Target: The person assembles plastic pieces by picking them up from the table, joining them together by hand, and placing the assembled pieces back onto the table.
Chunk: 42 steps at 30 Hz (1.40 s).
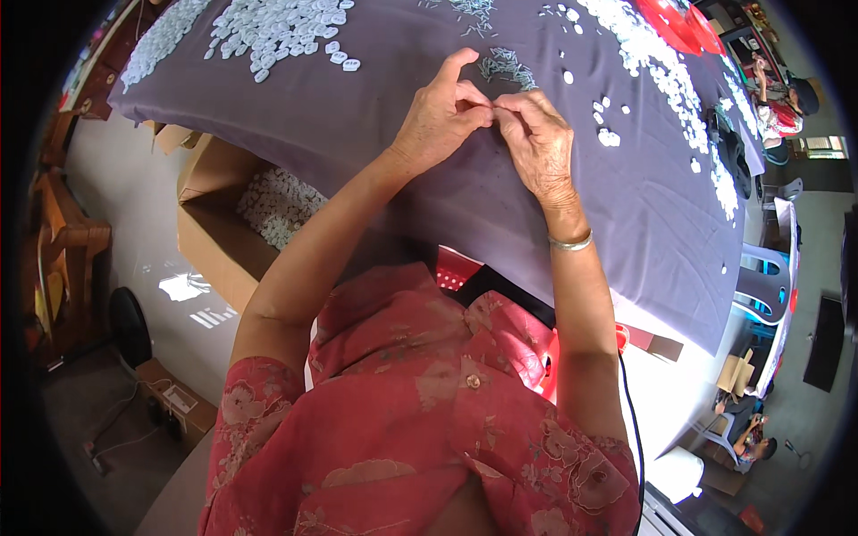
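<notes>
My left hand (440,118) and my right hand (542,147) meet above the grey-purple tablecloth (447,201), fingertip to fingertip. Thumb and fingers pinch closed on both hands, though the left index finger points up and away. Whatever sits between the fingertips is too small and covered to name. Just beyond them lies a little heap of thin, greyish pin-like pieces (506,69), and a second heap of pins (474,11) is farther back. Small white rounded pieces (277,34) are piled at the far left. More small white pieces (657,67) spread along the right.
Below the table's left edge stands an open cardboard box (214,241) holding many white pieces (281,207). A red tray (670,25) sits at the far right. Blue-grey plastic chairs (762,284) and other people (782,116) are off to the right.
</notes>
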### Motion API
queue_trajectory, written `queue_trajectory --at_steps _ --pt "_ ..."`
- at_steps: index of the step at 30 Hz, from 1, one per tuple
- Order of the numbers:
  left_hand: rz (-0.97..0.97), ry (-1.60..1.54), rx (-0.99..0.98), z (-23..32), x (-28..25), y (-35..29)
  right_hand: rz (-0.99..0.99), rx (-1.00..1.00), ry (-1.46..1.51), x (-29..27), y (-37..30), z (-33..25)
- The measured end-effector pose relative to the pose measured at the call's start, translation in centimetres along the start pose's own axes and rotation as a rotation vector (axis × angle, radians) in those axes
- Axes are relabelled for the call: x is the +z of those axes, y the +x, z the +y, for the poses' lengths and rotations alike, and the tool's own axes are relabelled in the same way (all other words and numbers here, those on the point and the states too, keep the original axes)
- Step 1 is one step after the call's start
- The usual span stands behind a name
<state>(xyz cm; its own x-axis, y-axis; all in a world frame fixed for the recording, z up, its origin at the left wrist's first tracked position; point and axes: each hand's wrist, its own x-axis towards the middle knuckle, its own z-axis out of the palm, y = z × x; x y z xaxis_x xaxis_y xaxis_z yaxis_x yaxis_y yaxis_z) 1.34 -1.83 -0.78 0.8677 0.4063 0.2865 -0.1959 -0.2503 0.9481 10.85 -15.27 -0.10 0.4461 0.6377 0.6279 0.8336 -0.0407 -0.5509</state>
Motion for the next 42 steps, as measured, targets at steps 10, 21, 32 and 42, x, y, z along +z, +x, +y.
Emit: queue_trajectory --at_steps 10,21,32,42 --pt "-0.004 -0.017 0.044 -0.3 0.0 -0.1 0.020 0.407 0.335 0.4 -0.4 0.3" --pt "0.053 -0.167 0.037 -1.5 0.0 0.3 0.044 0.360 0.398 1.2 -0.3 0.4" --pt "0.005 -0.251 -0.002 -1.7 -0.2 0.4 0.042 0.415 0.491 1.2 -0.3 0.5" --pt "0.070 -0.282 0.011 -1.6 -0.4 0.5 0.396 0.392 0.469 -3.1 0.6 4.8"
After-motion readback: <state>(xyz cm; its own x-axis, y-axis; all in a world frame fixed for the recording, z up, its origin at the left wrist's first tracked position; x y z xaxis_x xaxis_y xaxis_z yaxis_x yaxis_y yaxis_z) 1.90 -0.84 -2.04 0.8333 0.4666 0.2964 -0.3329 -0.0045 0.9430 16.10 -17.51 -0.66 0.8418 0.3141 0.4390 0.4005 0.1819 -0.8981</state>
